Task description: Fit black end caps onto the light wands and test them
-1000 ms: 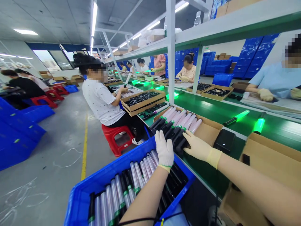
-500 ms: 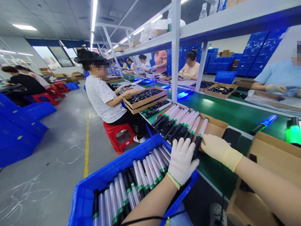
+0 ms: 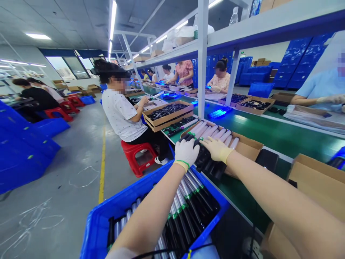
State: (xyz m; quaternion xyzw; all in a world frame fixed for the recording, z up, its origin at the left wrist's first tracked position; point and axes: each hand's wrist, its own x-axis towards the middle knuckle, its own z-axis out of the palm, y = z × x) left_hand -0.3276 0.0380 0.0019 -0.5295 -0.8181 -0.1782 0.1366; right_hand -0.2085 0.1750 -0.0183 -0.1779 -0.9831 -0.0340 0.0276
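A row of light sticks [image 3: 222, 134], with pale clear tubes, green bands and black handles, lies side by side in a shallow cardboard tray [image 3: 249, 146]. My left hand [image 3: 186, 153], in a white knit glove, rests on the black handles at the row's left end, fingers spread. Close beside it, my gloved right hand [image 3: 215, 148] lies across the middle of the row with fingers stretched leftward. Both hands' undersides are hidden. Below my forearms, a blue bin [image 3: 90, 230] holds many similar sticks [image 3: 185, 205].
A white post [image 3: 202, 72] rises behind the tray. At right are a black box [image 3: 266, 160] and an open cardboard box [image 3: 318, 176]. Lit blue sticks [image 3: 218, 113] lie on the green belt [image 3: 250, 122]. A co-worker [image 3: 121, 104] sits left of stacked trays [image 3: 167, 111].
Both hands have moved left along the row. My right hand has left the stick at the right end. The lit blue and green sticks at far right are out of sight.
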